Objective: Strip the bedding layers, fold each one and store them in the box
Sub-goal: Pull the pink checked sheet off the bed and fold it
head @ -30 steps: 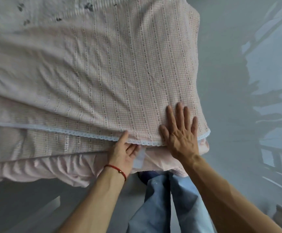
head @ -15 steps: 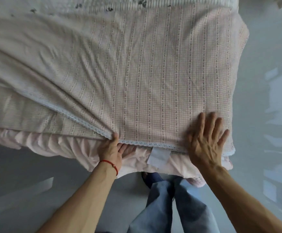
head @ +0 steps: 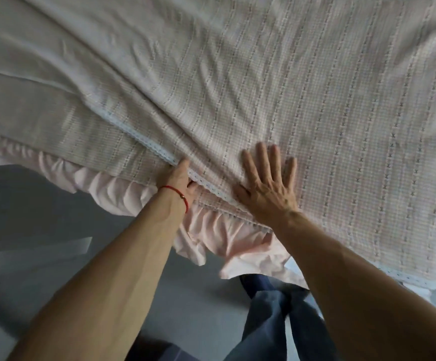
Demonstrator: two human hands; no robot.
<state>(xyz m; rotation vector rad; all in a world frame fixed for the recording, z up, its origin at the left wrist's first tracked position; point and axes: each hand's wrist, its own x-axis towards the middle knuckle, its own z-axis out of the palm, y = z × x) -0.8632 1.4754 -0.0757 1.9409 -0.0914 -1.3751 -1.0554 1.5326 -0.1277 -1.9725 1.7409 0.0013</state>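
A pink checked cover (head: 302, 105) with a white lace hem (head: 144, 140) lies folded over on the bed. Under it a pale pink ruffled bed skirt (head: 107, 188) hangs off the bed's near edge. My left hand (head: 180, 183), with a red string on the wrist, pinches the lace hem, thumb on top and fingers tucked under the fabric. My right hand (head: 269, 188) presses flat on the cover just right of it, fingers spread. No box is in view.
Grey floor (head: 29, 204) runs below the bed's edge, with bright patches of light at the left. My legs in blue jeans (head: 271, 324) stand close to the bed, partly behind my right forearm.
Both hands have slid left along the cover's near edge, and the lace hem now runs diagonally up to the left. The view has turned and come closer.
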